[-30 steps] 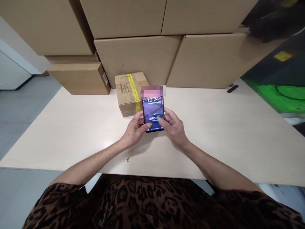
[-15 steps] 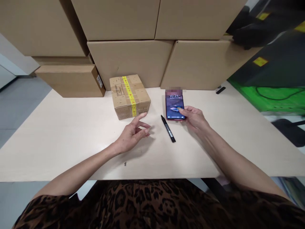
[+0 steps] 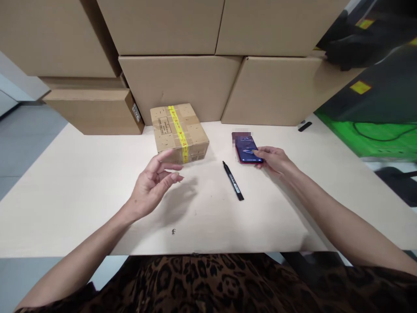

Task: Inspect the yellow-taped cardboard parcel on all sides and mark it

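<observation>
My right hand (image 3: 273, 158) grips the near end of a red phone (image 3: 246, 149) with a lit screen, which lies low on the cream table (image 3: 81, 187) right of centre. My left hand (image 3: 153, 182) hovers open above the table, fingers spread, just in front of a small cardboard parcel (image 3: 179, 132) sealed with yellow tape. A black marker pen (image 3: 233, 180) lies on the table between my two hands, nearer to the phone.
Large cardboard boxes (image 3: 182, 87) are stacked along the back of the table, with a flatter box (image 3: 94, 111) at the left. A small black object (image 3: 305, 126) lies at the far right. A tiny dark speck (image 3: 173, 231) sits near the front edge.
Both hands held the phone upright a second ago. My left hand let go and moved left toward the parcel; my right hand carried the phone right and lowered it to the table.
</observation>
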{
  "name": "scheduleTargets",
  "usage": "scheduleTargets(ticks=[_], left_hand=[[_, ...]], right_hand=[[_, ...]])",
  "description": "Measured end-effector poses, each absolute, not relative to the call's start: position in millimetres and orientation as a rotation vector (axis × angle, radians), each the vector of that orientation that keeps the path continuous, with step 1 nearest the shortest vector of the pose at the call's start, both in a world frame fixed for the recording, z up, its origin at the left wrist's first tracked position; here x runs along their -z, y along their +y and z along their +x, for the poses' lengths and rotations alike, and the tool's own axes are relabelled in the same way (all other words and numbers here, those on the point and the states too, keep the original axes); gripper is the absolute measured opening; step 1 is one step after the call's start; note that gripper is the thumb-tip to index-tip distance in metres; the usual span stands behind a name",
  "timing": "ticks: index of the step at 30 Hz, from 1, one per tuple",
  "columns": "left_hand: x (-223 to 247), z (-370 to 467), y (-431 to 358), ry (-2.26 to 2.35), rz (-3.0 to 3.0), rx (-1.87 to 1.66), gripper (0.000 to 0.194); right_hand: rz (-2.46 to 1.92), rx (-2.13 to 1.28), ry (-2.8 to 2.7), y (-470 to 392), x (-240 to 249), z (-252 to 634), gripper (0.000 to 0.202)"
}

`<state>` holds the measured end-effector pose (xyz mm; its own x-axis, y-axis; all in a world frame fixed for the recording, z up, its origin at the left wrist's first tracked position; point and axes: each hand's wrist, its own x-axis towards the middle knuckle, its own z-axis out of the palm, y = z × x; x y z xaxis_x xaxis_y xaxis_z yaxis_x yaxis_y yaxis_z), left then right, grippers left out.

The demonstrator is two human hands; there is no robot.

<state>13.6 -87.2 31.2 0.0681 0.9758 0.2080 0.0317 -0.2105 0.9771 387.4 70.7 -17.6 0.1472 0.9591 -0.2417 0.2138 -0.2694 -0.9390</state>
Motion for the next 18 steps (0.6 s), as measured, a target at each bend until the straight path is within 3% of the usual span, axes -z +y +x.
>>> scheduleTargets(ticks=[2, 9, 18], left_hand=[[-34.5, 5.3, -85.1, 1.103, 1.432, -1.34, 0.056], [-34.3, -16.2, -69.2, 1.205, 1.416, -1.535, 0.048], [-26.1, -32.1, -47.9, 1.298, 1.364, -1.6, 0.043]], right_hand=[[-1.735, -1.102, -1.246, 70.5, 14.4, 390.2, 0.01], [-2.03, -0.69, -1.687, 69.1, 4.3, 390.0, 0.02], [-2.09, -0.434, -1.938, 66.2, 20.9, 387.9, 0.048]])
